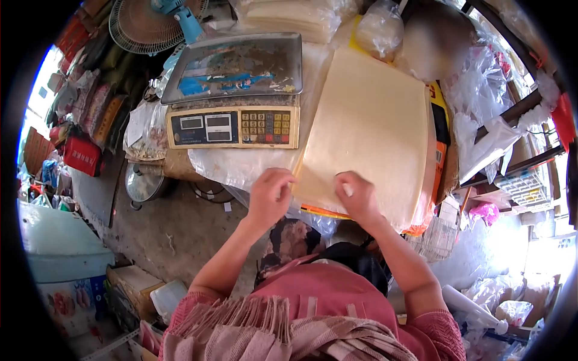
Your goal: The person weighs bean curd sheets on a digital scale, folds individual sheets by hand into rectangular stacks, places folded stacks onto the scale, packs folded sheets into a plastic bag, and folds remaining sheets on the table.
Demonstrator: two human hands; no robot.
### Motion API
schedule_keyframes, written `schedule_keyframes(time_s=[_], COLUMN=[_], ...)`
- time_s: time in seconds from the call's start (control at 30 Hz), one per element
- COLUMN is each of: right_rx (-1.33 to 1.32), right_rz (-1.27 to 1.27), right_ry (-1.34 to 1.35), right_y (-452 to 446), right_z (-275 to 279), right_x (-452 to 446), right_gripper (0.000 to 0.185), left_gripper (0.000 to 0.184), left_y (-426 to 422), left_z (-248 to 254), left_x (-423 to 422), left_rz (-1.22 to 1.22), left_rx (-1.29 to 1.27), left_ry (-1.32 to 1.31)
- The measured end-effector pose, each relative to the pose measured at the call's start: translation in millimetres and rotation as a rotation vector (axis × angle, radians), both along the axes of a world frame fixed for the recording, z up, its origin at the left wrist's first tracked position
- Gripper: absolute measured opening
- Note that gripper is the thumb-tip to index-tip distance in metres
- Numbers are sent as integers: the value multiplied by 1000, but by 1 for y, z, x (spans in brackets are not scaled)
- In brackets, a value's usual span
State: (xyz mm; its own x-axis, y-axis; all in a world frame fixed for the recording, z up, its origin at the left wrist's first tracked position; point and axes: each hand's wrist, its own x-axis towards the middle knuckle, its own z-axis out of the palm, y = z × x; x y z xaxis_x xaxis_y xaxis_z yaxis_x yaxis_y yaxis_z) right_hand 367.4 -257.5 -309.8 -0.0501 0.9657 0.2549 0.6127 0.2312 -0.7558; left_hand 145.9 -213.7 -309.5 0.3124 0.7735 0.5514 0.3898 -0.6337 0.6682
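A stack of thin, pale yellow sheets (pixel 367 120) lies on the table in front of me, its surface smooth and slightly wrinkled near the front. My left hand (pixel 271 195) is at the front left edge of the stack, fingers curled and fingertips close to the sheet's edge. Over the front part of the top sheet is my right hand (pixel 356 195), with its fingers bent in and thumb against them. Whatever either hand pinches is hidden by the fingers. Orange and yellow packaging (pixel 325 210) shows under the stack's front edge.
A digital scale (pixel 232 127) with a worn metal pan (pixel 235 66) stands left of the stack. Behind are plastic-wrapped bundles (pixel 295 18) and a bagged item (pixel 379 29). A blue fan (pixel 159 21) is at back left. A lidded pot (pixel 143 183) sits below the table's left side.
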Motion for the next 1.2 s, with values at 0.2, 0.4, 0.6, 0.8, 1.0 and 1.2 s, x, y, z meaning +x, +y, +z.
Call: schedule_keyframes(time_s=[0.2, 0.4, 0.6, 0.8, 1.0, 1.2], right_rx=[313, 322, 612, 22, 742, 777], right_rz=[9, -402, -315, -58, -558, -305], right_ry=[-571, -392, -761, -661, -468, -673], right_y=[-5, 51, 25, 43, 113, 29], right_z=[11, 123, 161, 137, 253, 247], right_x=[-2, 115, 94, 92, 220, 125], right_gripper=[23, 23, 24, 22, 21, 18], left_gripper=[32, 44, 42, 49, 57, 63], left_y=[3, -4, -7, 19, 17, 16], left_z=[-18, -23, -15, -17, -38, -32], left_x=[43, 56, 61, 82, 86, 86], left_rz=[-312, -330, -297, -294, -253, -263], left_rx=[-22, 25, 49, 14, 87, 112], left_ry=[417, 539, 564, 498, 626, 588])
